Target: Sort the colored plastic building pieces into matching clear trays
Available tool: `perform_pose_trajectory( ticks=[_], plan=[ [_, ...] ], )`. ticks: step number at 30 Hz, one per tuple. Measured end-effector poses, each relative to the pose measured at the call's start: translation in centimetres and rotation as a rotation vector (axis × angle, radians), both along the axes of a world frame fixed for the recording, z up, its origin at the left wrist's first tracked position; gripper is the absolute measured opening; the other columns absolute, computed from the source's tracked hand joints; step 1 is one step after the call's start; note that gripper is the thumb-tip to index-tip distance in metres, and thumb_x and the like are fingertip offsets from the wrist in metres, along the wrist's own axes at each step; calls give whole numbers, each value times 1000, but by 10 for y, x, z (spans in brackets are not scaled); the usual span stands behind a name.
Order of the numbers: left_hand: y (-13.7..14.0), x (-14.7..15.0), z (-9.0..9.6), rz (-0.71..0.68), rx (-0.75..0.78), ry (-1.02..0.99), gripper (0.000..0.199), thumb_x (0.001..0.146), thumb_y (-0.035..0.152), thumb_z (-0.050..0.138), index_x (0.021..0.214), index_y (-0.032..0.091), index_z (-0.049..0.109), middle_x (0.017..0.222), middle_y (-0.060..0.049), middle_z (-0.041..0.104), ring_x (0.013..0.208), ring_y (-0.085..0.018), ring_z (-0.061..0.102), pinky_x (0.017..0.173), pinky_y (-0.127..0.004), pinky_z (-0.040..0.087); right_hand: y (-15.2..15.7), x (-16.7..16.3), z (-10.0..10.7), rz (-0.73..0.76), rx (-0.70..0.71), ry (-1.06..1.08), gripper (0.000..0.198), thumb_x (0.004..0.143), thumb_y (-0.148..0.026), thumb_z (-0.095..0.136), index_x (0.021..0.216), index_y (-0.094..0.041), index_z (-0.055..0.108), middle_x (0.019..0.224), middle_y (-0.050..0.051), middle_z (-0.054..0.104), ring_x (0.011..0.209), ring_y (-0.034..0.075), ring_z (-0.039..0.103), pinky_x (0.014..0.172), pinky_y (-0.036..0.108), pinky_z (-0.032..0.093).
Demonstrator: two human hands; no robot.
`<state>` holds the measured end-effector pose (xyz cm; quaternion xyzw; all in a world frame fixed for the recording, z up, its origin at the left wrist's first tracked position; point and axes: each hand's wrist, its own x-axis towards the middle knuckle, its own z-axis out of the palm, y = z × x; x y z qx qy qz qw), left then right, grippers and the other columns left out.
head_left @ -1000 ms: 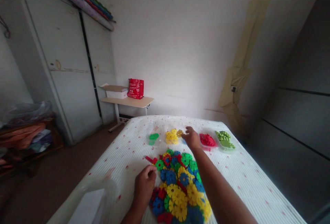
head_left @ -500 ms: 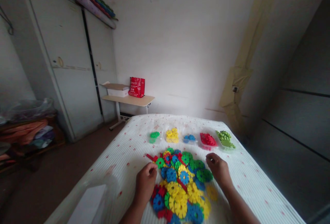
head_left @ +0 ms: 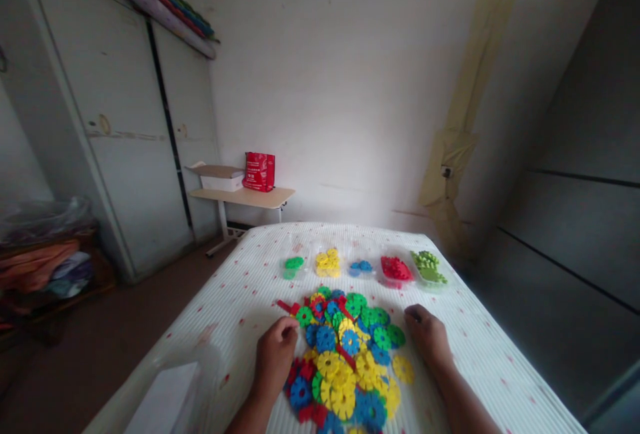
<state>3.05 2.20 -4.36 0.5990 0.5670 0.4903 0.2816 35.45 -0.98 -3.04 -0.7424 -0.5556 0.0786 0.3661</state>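
Head view: see a pile of bright toy wheels [head_left: 343, 375] on the spotty cloth [head_left: 480, 354], between left hand [head_left: 275, 349] and right hand [head_left: 430, 335], both loosely curled. Can't tell if holding any. Farther back, see five clear tubs [head_left: 396, 284].

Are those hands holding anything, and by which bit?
I see nothing held: the left hand and right hand are beside the colourful pile. Curled fingers might hide something small.

Disc pile [head_left: 343, 399] cut off by bottom edge, white box [head_left: 165, 397] likewise; red-bag lettering [head_left: 257, 169] illegibly small.
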Motion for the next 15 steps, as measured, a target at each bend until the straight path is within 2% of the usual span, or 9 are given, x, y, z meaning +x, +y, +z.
perform_pose_trajectory(
  ticks=[11, 15],
  plan=[
    [-1, 0, 2, 7, -20, 50, 22, 68, 31, 49, 73, 19, 66, 54, 2, 62, 54, -15, 59, 50, -21, 44, 0, -1, 2, 0, -72, -42, 26, 73, -29, 40, 81, -19, 63, 81, 6, 70, 75, 20, 63, 65, 26, 43],
    [1, -1, 0, 5, -17, 86, 23, 69, 33, 48, 74, 19, 65, 56, 1, 63, 55, -15, 59, 52, -22, 45, 1, 2, 4, 98, -125, 6, 25, 71, -27, 45, 80, -18, 66, 80, 5, 70, 76, 19, 63, 68, 26, 44]
  ],
)
